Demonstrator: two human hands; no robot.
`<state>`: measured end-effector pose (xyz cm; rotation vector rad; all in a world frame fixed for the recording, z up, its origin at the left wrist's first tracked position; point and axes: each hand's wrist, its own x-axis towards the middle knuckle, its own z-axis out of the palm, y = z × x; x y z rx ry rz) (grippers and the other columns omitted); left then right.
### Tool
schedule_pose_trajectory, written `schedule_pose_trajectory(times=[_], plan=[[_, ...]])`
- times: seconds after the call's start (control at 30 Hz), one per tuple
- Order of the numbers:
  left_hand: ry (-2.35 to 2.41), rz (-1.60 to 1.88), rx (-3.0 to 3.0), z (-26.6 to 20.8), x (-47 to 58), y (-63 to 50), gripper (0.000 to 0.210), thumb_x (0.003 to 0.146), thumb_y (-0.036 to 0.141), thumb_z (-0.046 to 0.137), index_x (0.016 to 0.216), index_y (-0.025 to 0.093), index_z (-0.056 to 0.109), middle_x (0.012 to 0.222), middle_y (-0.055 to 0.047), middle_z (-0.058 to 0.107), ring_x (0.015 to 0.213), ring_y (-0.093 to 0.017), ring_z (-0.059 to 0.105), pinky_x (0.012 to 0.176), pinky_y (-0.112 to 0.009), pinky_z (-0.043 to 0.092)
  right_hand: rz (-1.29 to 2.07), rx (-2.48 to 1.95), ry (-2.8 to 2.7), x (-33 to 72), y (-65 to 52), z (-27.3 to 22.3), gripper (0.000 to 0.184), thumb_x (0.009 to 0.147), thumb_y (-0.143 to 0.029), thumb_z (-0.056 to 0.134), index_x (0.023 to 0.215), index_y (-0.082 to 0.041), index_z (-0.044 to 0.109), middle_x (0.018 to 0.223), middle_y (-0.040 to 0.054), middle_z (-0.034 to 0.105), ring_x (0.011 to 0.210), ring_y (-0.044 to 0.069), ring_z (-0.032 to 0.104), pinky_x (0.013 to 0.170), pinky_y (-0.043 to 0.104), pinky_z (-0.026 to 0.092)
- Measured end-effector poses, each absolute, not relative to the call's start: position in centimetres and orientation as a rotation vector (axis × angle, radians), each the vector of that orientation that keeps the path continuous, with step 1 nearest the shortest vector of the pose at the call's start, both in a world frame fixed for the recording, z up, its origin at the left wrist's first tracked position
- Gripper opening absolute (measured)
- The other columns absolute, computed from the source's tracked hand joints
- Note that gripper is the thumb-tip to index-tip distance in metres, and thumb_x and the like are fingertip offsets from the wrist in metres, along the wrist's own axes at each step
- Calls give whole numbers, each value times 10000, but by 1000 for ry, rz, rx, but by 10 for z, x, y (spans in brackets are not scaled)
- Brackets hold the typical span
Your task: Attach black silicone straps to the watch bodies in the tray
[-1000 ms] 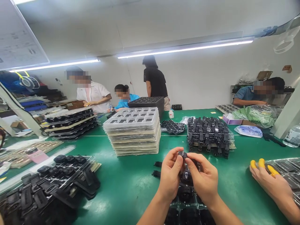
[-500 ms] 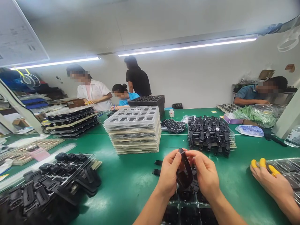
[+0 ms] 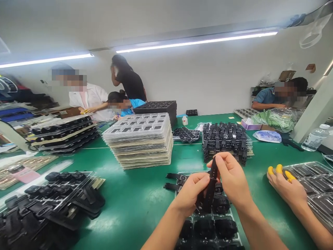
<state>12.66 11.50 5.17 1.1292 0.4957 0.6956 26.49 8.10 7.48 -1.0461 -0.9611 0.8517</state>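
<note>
Between my two hands is a black smartwatch (image 3: pixel 209 191), its perforated strap upright. My left hand (image 3: pixel 191 192) pinches the watch from the left, with thumb and fingers closed at the strap. Higher up, my right hand (image 3: pixel 232 177) grips the strap's upper end between thumb and fingers. Part of the watch body is hidden behind my left fingers. Below my hands lies a clear plastic tray (image 3: pixel 191 225) with several black watches in its compartments. Two straps (image 3: pixel 171 181) stick out past its left edge.
A watch-laden tray stack (image 3: pixel 70 194) stands at left, tall clear trays (image 3: pixel 140 146) at centre, more watches (image 3: pixel 226 139) beyond my hands. A co-worker's hand (image 3: pixel 286 187) in yellow finger cots rests by a tray (image 3: pixel 312 184) at right. Other people sit or stand across the green table (image 3: pixel 125 198).
The strap has come straighter and more upright, with my right hand drawn up along it. My left hand is lower on the watch. The camera view has swung a little right.
</note>
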Motion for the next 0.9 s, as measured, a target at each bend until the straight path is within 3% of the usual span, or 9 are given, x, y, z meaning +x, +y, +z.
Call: schedule_pose_trajectory(times=[0.2,0.47,0.9], plan=[[462,617,1118,47,131,113,525,731,604,802,826,88,785,588,10,508,512,-66,359,485,-198,231,737,-1117,-899,269,85,72,250,932,-570,616,957,-323,591,813,76,687,472,197,542,346,344,414],[383,585,1088,40,131,116,468,782,550,787,766,84,751,597,17,468,521,-67,387,486,-193,250,697,-1110,-911,268,87,68,240,946,-571,605,959,-332,592,813,65,683,461,189,537,350,348,410],[398,546,1161,38,125,122,532,710,606,809,827,88,775,624,6,499,535,-76,388,508,-203,280,739,-1119,-969,267,87,67,225,995,-553,540,987,-328,555,796,27,663,390,133,493,306,315,391]])
